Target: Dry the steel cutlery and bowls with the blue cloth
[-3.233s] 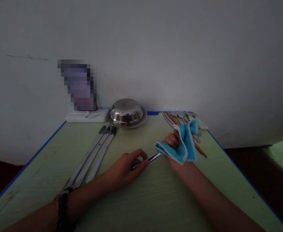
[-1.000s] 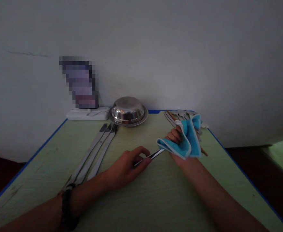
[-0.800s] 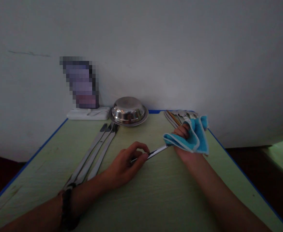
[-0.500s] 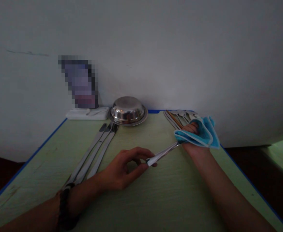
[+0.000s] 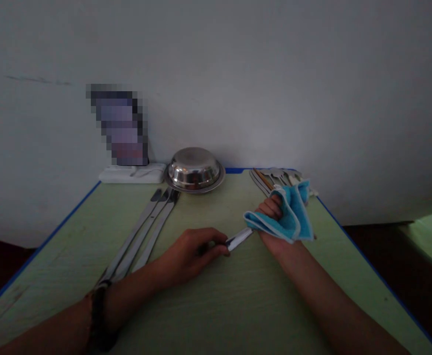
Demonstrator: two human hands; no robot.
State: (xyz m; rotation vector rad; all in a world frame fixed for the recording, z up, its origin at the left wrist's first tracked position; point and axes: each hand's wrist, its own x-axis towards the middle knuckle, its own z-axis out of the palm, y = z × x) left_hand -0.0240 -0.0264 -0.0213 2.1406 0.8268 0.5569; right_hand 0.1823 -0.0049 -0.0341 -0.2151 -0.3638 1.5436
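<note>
The left hand (image 5: 197,254) reaches inward, fingertips pinched on the metal utensil's (image 5: 240,238) near end; the right hand (image 5: 273,212) curls closed around the blue cloth (image 5: 289,217), over the green tabletop (image 5: 216,305); cloth hides the utensil's far end; shiny, smooth metal meets fuzzy, pale-edged folds.

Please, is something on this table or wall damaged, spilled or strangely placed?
A thin, uneven mark on the wall, upper left, looks like a scratch or crack. The metal bowl lies upside down. I see no spill.
</note>
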